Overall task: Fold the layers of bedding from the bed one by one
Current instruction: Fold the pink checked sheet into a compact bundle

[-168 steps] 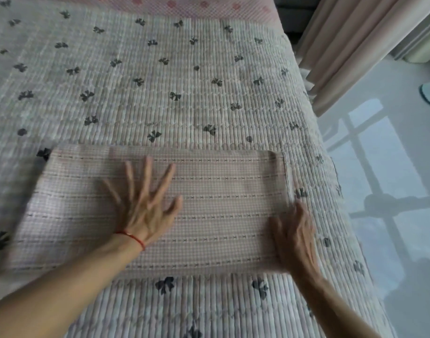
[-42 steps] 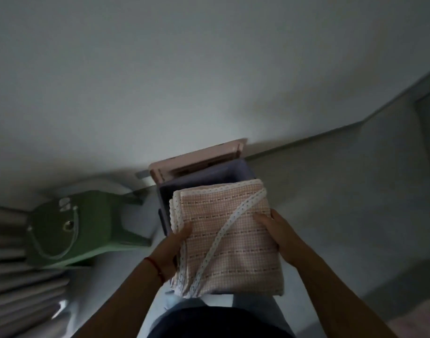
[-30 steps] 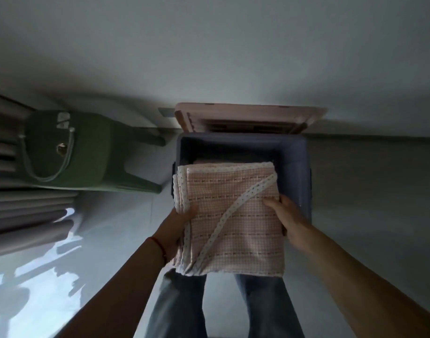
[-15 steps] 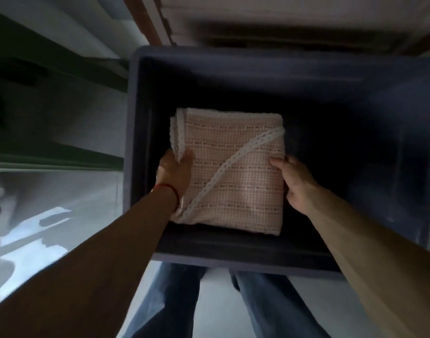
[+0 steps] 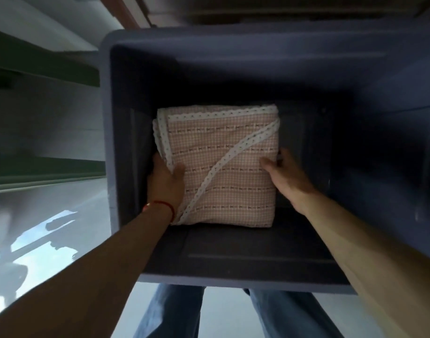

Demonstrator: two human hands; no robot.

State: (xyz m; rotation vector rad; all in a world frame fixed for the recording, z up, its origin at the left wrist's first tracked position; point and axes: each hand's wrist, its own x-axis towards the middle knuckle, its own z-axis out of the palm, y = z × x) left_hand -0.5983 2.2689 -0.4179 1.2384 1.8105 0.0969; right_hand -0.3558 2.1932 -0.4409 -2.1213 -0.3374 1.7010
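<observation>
A folded pink checked sheet (image 5: 223, 172) with white lace trim lies low inside a deep blue-grey storage bin (image 5: 106, 132), toward its left side. My left hand (image 5: 166, 181), with a red string at the wrist, grips the bundle's left edge, thumb on top. At the right edge my right hand (image 5: 285, 176) holds the sheet, thumb on top and fingers tucked down the side. Both forearms reach down into the bin. The bed is out of view.
The bin's dark floor shows to the right of and in front of the bundle. A green stool (image 5: 38, 123) stands left of the bin on a glossy floor (image 5: 50, 230). A pink lid (image 5: 257, 8) leans behind the bin. My jeans-clad legs (image 5: 175, 313) are below.
I carried the folded sheet from the bed to the bin. Over the last second both hands lowered it from above the rim down to the bottom.
</observation>
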